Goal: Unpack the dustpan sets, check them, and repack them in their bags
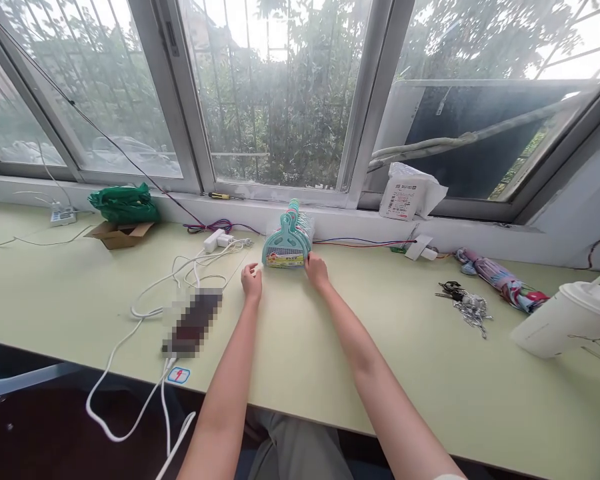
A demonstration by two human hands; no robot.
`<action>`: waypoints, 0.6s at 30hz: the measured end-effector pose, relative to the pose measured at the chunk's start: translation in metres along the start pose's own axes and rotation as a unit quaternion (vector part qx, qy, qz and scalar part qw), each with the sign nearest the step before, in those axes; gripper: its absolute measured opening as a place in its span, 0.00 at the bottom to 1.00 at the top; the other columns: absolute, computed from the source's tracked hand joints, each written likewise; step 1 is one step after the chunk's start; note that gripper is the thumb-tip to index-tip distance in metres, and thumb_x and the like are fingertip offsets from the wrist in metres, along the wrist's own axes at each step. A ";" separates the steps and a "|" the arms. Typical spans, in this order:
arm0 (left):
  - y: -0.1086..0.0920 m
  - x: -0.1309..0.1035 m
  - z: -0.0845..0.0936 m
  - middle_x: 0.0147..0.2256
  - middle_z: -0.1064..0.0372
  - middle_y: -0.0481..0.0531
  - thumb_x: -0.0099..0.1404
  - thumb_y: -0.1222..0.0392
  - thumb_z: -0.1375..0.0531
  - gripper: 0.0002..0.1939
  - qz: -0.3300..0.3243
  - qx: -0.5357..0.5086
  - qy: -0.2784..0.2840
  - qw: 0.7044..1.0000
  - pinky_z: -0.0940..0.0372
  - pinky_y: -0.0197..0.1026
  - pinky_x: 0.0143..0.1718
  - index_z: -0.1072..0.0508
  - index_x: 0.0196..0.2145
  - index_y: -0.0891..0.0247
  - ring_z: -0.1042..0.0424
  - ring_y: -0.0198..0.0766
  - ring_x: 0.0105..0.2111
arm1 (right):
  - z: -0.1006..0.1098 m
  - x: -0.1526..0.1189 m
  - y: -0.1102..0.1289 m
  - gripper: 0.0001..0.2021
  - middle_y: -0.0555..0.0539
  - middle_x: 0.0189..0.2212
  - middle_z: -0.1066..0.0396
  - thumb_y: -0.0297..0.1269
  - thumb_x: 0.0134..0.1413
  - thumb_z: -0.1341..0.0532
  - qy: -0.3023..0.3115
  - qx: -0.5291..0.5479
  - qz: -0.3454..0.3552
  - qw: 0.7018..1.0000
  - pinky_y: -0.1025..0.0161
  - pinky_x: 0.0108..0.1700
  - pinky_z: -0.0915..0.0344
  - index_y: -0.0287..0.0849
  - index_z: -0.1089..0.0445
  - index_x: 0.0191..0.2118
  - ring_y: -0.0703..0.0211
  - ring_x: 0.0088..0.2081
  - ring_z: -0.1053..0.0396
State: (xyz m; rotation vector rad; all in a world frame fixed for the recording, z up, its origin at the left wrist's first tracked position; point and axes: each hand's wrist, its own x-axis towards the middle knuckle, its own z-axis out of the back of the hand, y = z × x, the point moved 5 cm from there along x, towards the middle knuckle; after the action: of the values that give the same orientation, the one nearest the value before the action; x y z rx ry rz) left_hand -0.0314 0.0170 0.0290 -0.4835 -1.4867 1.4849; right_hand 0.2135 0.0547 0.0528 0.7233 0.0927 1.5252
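Observation:
A stack of small teal dustpan and brush sets [286, 243] stands upright at the back of the table, handles up, in clear wrapping with a yellow printed label on the front one. My right hand [317, 270] grips the stack's lower right edge, its fingertips partly hidden behind it. Just left of the stack's lower left corner is my left hand [251, 280], fingers curled in. Something small and pale shows at its fingertips, too small to name.
White cables and a charger [215, 240] lie to the left, beside a blurred-out phone [194, 323]. Further left sit a cardboard box [120, 235] and a green bag [125, 203]. On the right are keys [467, 307], a folded umbrella [503, 279] and a white cup [565, 317].

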 end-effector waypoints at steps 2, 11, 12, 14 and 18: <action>-0.006 -0.001 0.005 0.50 0.34 0.59 0.60 0.63 0.43 0.13 0.000 -0.022 -0.021 1.000 0.35 0.43 0.48 0.31 0.44 0.61 0.33 0.42 0.49 | 0.010 -0.012 0.000 0.10 0.40 0.36 0.28 0.33 0.63 0.53 -0.011 0.021 0.043 0.999 0.63 0.36 0.44 0.41 0.35 0.37 0.53 0.35 0.32; -0.047 -0.072 -0.054 0.39 0.26 0.58 0.58 0.43 0.40 0.26 0.141 -0.205 0.401 0.882 0.30 0.47 0.38 0.30 0.48 0.63 0.25 0.48 0.38 | 0.082 -0.093 -0.066 0.11 0.48 0.28 0.29 0.38 0.60 0.50 -0.034 0.113 0.045 0.992 0.65 0.33 0.43 0.43 0.33 0.32 0.59 0.29 0.34; -0.049 -0.084 -0.064 0.37 0.25 0.58 0.57 0.44 0.38 0.25 0.161 -0.202 0.427 0.866 0.30 0.47 0.37 0.29 0.45 0.65 0.24 0.48 0.37 | 0.091 -0.102 -0.076 0.10 0.48 0.28 0.29 0.39 0.60 0.49 -0.044 0.109 0.022 0.993 0.65 0.33 0.43 0.44 0.32 0.33 0.59 0.29 0.34; -0.051 -0.102 -0.082 0.34 0.25 0.58 0.55 0.48 0.36 0.22 0.190 -0.205 0.441 0.853 0.30 0.48 0.38 0.28 0.41 0.66 0.24 0.48 0.35 | 0.107 -0.118 -0.093 0.09 0.48 0.30 0.28 0.41 0.60 0.47 -0.072 0.085 -0.027 0.993 0.65 0.33 0.44 0.44 0.32 0.37 0.59 0.29 0.34; -0.050 -0.118 -0.109 0.35 0.25 0.59 0.56 0.51 0.36 0.18 0.213 -0.243 0.400 0.858 0.29 0.48 0.39 0.31 0.38 0.66 0.24 0.45 0.34 | 0.133 -0.140 -0.100 0.13 0.45 0.36 0.29 0.45 0.61 0.48 -0.162 0.031 -0.056 0.985 0.65 0.32 0.44 0.43 0.32 0.43 0.57 0.33 0.34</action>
State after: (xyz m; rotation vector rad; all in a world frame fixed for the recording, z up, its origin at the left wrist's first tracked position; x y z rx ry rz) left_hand 0.1300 -0.0283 0.0156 -1.6080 -1.0694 0.9665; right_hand 0.3531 -0.1125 0.0575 0.9917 -0.0632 1.2847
